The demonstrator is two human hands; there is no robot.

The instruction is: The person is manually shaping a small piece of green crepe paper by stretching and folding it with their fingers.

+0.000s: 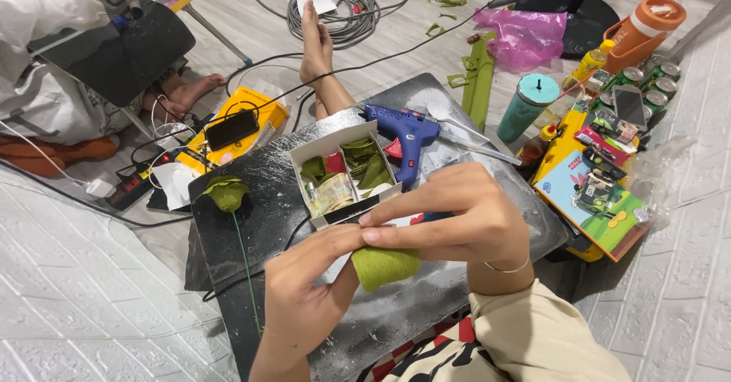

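Note:
My left hand [304, 283] and my right hand [457, 218] meet over a dark board [266, 199] on my lap. Together they pinch a rolled piece of green fabric [384, 265]; the left thumb and the right fingers press on its top edge. Just beyond my hands stands an open white box [346, 170] with green leaf pieces and a small bottle inside. A blue glue gun [407, 132] lies behind the box. A finished green leaf flower on a thin wire stem [227, 193] rests on the board's left part.
Another person [53, 70] sits at the far left beside a yellow box [244, 127] and a power strip [133, 188]. A teal cup [529, 105], cans [647, 85], an orange jug [643, 28], colourful packets [598, 191], coiled cable [335, 5] and a pink bag [525, 35] lie around.

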